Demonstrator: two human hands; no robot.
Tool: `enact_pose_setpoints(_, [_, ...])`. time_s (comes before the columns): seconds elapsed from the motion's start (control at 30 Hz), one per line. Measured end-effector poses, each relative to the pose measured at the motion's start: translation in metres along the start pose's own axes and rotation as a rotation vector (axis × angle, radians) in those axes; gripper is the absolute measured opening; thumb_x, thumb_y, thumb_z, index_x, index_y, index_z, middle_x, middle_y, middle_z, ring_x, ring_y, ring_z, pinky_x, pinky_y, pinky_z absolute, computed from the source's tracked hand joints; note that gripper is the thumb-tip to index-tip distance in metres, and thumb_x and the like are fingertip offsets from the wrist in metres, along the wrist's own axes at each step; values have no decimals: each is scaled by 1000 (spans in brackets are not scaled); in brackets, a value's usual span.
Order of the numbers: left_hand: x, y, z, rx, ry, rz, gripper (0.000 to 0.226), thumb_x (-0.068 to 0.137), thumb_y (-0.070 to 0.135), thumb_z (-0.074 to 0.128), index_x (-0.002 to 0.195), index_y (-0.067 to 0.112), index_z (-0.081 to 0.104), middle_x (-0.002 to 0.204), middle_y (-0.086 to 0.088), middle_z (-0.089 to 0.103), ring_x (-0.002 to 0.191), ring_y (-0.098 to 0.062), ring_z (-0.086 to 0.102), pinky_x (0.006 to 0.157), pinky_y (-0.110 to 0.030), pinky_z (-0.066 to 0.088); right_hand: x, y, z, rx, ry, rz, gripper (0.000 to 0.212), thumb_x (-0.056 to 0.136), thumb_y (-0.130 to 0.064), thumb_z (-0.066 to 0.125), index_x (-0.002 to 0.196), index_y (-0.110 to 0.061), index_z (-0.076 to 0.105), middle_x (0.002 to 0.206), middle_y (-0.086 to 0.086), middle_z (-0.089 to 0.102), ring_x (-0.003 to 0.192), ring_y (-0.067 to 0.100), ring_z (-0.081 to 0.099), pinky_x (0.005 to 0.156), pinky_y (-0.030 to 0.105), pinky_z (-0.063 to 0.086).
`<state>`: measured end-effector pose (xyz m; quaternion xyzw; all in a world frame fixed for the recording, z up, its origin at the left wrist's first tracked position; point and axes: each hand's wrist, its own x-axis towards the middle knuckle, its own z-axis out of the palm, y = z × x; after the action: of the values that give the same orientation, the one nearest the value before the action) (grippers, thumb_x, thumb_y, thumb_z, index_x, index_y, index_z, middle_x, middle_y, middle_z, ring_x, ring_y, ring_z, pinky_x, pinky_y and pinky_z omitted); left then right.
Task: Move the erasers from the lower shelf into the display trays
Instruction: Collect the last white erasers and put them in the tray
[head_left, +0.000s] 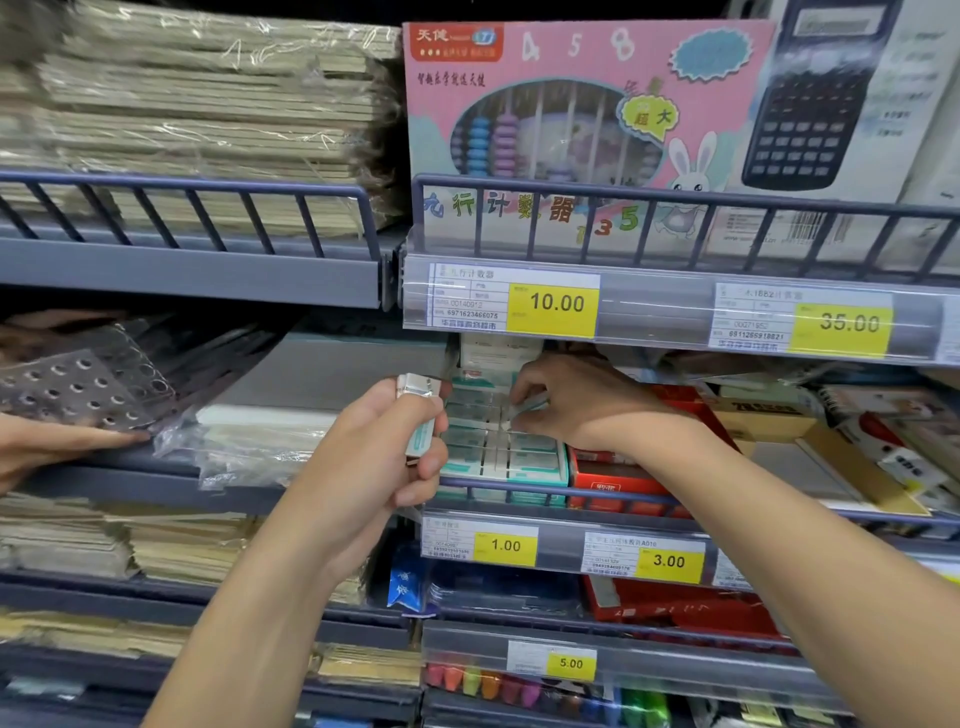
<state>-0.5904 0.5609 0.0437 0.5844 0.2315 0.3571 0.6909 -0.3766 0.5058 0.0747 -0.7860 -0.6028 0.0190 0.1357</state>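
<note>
My left hand (395, 447) grips a small stack of white erasers with teal sleeves (418, 415), held upright in front of the shelf. My right hand (576, 402) reaches under the price rail, and its fingertips pinch one eraser (527, 408) over the display tray (540, 467). That tray holds rows of the same white and teal erasers (470, 441) lying side by side. The back of the tray is hidden under the shelf above.
Another person's hand (57, 441) rests on plastic-wrapped goods at the left. A red box (613, 480) sits right of the tray, with open cardboard boxes (810, 447) further right. Grey wire rails (561, 493) front each shelf. An abacus box (571, 104) and a calculator box stand above.
</note>
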Motion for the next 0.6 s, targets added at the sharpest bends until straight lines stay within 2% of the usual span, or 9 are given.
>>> enact_pose_setpoints(0.1, [0,0,-1,9,-2,-3,8,87,21,60,85,14,58,76,-3,54,54,-13,42,39,-22,29,3,1,0,44,-17,27,12,80,-39,76,89,-36,68,95,-18,61,99,10,60,76,22,43])
enact_pose_setpoints(0.2, [0,0,-1,24,2,-24,8,79,23,61,72,22,63,74,-6,52,56,-16,39,41,-23,31,4,1,0,40,-26,56,10,80,-39,76,88,-38,70,85,-25,56,90,8,58,63,15,37])
enact_pose_setpoints(0.3, [0,0,-2,-19,-8,-27,9,76,20,60,69,22,66,78,-7,54,59,-17,42,44,-26,33,3,0,-1,42,-60,76,15,81,-31,72,93,-40,72,95,-21,61,95,8,60,72,17,39])
enact_pose_setpoints(0.4, [-1,-1,-2,-23,-37,-20,7,81,20,60,77,18,67,75,-8,57,60,-17,46,45,-26,38,3,-2,-1,33,-55,90,20,81,-28,72,98,-39,73,98,-18,61,98,9,60,79,18,40])
enact_pose_setpoints(0.5, [-4,-1,-3,27,-53,6,9,95,17,63,91,10,67,75,-10,63,59,-16,51,48,-24,43,3,-1,1,65,-30,121,15,79,-29,77,93,-34,73,94,-18,63,96,10,62,76,20,42])
enact_pose_setpoints(0.6, [-7,0,-2,73,-70,15,15,104,19,59,97,9,69,78,-9,67,59,-17,49,51,-22,45,2,2,0,88,-25,113,8,78,-31,79,85,-31,74,87,-22,66,92,8,64,73,20,43])
